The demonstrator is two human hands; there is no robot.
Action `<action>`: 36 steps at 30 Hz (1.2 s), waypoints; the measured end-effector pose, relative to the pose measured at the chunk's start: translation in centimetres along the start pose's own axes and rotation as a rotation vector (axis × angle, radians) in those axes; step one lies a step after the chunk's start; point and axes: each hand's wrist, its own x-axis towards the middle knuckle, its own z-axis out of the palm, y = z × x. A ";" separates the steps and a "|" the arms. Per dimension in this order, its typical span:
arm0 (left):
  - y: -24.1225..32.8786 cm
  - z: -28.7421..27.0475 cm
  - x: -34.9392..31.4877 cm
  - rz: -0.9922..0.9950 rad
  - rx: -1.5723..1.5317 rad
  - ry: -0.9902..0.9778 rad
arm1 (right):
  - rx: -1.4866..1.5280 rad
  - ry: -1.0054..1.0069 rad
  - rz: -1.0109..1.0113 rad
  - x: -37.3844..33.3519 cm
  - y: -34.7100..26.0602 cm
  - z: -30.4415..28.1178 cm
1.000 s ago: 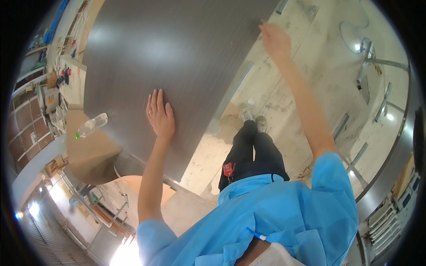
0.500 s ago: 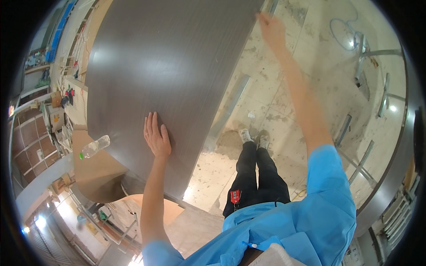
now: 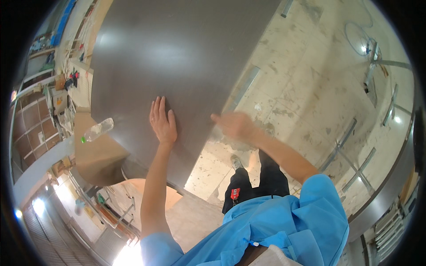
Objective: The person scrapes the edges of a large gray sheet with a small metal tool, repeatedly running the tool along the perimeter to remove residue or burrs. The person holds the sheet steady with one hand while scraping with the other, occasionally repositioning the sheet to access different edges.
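Note:
A large dark brown panel [image 3: 186,57] with a smooth, faintly streaked face lies in front of me. My left hand [image 3: 163,122] rests flat on it near the close end, fingers stretched out, with nothing in it. At the panel's right edge is my right hand [image 3: 237,127], slightly smeared by motion. Its fingers are curled in and one digit points left to the edge. Whether something small is inside that hand is hidden.
Left of the panel, a clear plastic bottle [image 3: 98,129] with a green cap lies on brown board [image 3: 91,155]. Metal bars [image 3: 246,88] and framed pieces [image 3: 350,166] lie on the stained tile floor at right, with a blue hose [image 3: 350,33] beyond.
My right hand has come from the far part of the panel's right edge back toward me, its arm now bent. My left hand stays flat on the panel. One foot has shifted.

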 end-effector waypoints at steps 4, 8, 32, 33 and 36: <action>0.0 0.0 -0.3 0.001 -0.028 0.008 | -0.134 0.476 0.460 4.8 9.4 -8.9; -0.1 0.3 -0.5 -0.020 -0.026 0.008 | -0.445 0.522 0.375 5.5 10.5 -8.9; -1.9 1.6 -1.3 0.121 -0.177 0.139 | -0.148 0.000 0.076 -3.4 -12.9 11.0; -2.7 1.3 -1.9 0.145 -0.208 0.121 | -0.132 -0.046 -0.023 -3.2 -12.4 9.5; -7.1 -0.7 -6.3 0.145 -0.132 0.051 | -0.179 0.224 0.446 0.6 -4.8 2.2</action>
